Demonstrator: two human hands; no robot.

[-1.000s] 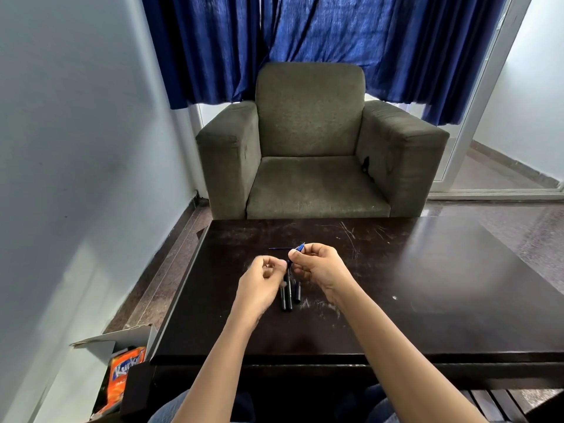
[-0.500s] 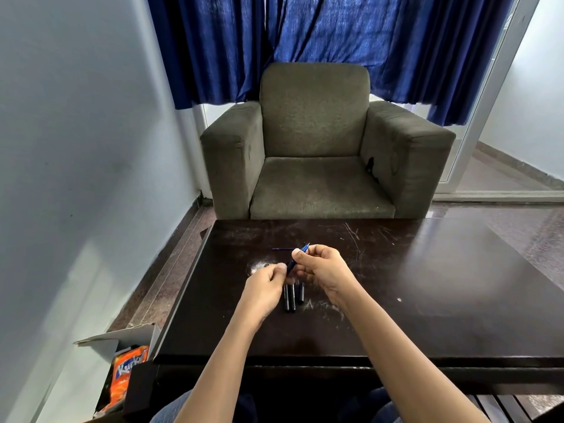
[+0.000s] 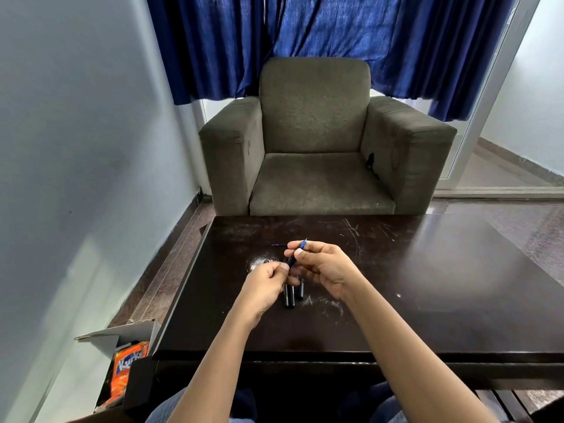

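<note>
Overhead, dark blue curtains (image 3: 335, 41) are seen hanging behind a grey-green armchair (image 3: 314, 117), which is set against the far edge of a dark, scratched table (image 3: 427, 285). On the floor at the table's near left corner, an opened cardboard box (image 3: 122, 334) is seen, with an orange snack packet (image 3: 128, 370) held inside it.

Both arms are stretched over the left half of the table, and the hands are brought together above it. The right hand (image 3: 326, 267) is curled, and a blue pen (image 3: 297, 253) is pinched between its thumb and fingertips, with the tip pointed up and away. The lower end of the pen is pinched between the thumb and forefinger of the left hand (image 3: 265, 285); the other fingers are folded into the palm. The pen is held just above the tabletop, tilted.

Three short black tubes (image 3: 290, 296) are laid side by side on the table just below the hands. A thin blue refill (image 3: 278, 245) is laid flat on the table just beyond the fingertips.
</note>
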